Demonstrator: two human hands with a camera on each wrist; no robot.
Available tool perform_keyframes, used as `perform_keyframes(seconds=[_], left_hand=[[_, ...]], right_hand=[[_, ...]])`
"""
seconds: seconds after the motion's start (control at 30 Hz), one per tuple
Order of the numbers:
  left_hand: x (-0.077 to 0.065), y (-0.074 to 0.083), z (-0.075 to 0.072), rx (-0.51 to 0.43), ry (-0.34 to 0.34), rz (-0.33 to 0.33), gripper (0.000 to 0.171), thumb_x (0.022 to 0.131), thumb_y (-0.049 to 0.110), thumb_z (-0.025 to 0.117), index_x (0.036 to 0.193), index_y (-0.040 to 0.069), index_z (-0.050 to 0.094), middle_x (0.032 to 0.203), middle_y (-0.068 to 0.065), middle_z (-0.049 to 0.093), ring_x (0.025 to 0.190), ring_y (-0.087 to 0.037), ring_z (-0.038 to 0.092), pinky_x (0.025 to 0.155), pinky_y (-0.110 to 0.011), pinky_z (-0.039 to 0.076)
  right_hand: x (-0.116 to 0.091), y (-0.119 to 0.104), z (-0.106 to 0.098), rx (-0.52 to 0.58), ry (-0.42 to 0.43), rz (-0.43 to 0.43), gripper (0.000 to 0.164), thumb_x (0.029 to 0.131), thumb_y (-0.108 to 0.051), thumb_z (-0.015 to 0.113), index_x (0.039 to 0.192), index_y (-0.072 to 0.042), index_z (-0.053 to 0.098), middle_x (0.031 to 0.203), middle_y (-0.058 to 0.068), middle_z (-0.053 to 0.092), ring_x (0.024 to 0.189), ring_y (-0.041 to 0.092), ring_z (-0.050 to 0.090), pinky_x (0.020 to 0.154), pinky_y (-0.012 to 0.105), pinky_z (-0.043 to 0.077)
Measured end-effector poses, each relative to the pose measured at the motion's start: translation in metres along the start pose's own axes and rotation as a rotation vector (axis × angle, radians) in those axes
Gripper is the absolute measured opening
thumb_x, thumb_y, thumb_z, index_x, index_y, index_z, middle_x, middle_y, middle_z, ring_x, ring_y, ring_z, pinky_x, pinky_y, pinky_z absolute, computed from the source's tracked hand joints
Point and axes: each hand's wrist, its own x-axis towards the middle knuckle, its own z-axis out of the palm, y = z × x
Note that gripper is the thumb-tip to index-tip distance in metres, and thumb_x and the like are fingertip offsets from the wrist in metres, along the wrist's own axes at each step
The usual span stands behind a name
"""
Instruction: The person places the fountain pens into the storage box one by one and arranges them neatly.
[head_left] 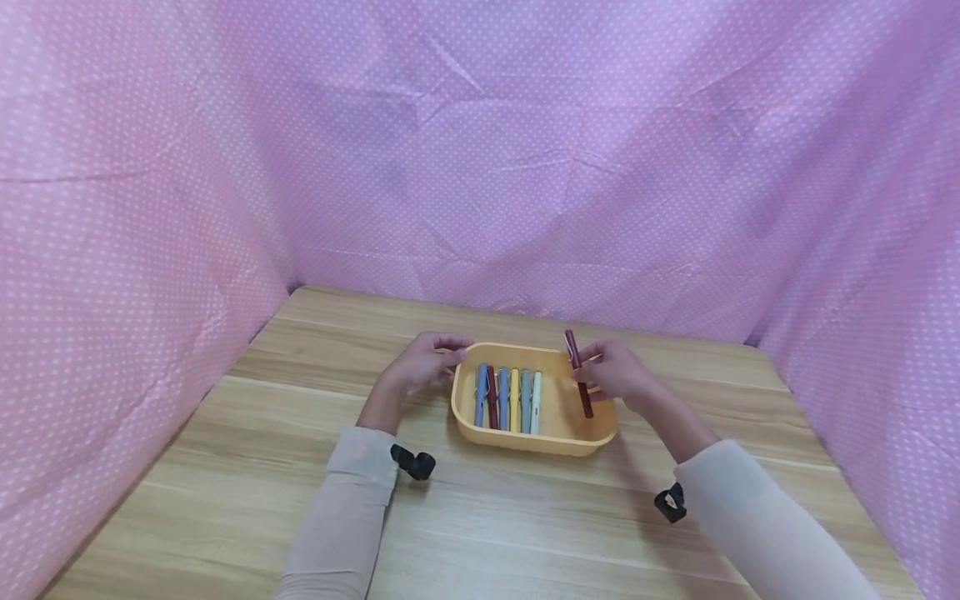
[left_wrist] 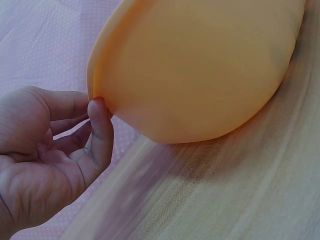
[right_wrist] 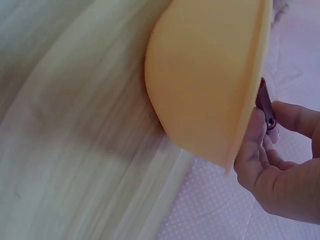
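Note:
A shallow yellow-orange plastic tray point(head_left: 536, 443) with rounded corners sits on the table. My left hand point(head_left: 426, 362) pinches the tray's rim at its far left corner; in the left wrist view thumb and fingers meet on that rim point(left_wrist: 91, 75). Over the tray's right end, my right hand point(head_left: 617, 371) grips a dark red pen point(head_left: 587, 402) with a clip, its upper end leaning left. The right wrist view shows this pen point(right_wrist: 265, 102) between thumb and fingers, beside the rim. Several pens lie side by side in the tray's left half: blue, dark red, yellow point(head_left: 514, 400), grey-green and pale mint point(head_left: 536, 404).
The wood-grain table point(head_left: 480, 525) reaches out on all sides of the tray. Pink dotted cloth point(head_left: 480, 167) hangs behind it and at both sides. Small black devices are worn at the left cuff point(head_left: 412, 462) and right cuff point(head_left: 671, 502).

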Motion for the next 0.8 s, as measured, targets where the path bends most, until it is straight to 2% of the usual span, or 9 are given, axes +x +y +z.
perform_keyframes(seconds=[0.1,0.3,0.47,0.8], left_hand=[[0.006,-0.001,-0.005,-0.002,-0.012,0.002,0.033,0.104,0.011,0.061,0.135,0.002,0.063,0.129,-0.018,0.065,0.1,-0.029,0.068,0.08,-0.034,0.061],[0.018,-0.003,-0.014,-0.015,-0.039,0.005,0.033,0.104,0.01,0.061,0.136,0.001,0.062,0.129,-0.019,0.065,0.097,-0.028,0.068,0.078,-0.033,0.061],[0.023,-0.005,-0.017,-0.022,-0.047,0.006,0.032,0.104,0.01,0.061,0.135,0.002,0.063,0.129,-0.019,0.065,0.097,-0.029,0.068,0.078,-0.033,0.061],[0.031,-0.003,-0.022,-0.032,-0.057,-0.002,0.03,0.104,0.011,0.061,0.133,0.004,0.064,0.128,-0.018,0.066,0.098,-0.03,0.068,0.078,-0.034,0.062]], right_hand=[[0.003,-0.002,0.009,0.013,0.009,0.018,0.037,0.095,0.0,0.066,0.127,0.01,0.052,0.101,0.016,0.065,0.087,0.022,0.063,0.079,0.042,0.063],[0.009,-0.006,0.026,0.041,0.025,0.045,0.035,0.094,0.001,0.067,0.124,0.01,0.05,0.098,0.015,0.062,0.083,0.022,0.061,0.075,0.041,0.063],[0.011,-0.005,0.034,0.037,0.027,0.059,0.033,0.094,0.001,0.066,0.122,0.01,0.052,0.095,0.014,0.061,0.082,0.022,0.06,0.075,0.04,0.063],[0.021,0.0,0.046,0.043,0.028,0.092,0.03,0.093,0.0,0.069,0.117,0.008,0.053,0.083,0.008,0.061,0.071,0.018,0.06,0.065,0.034,0.06]])
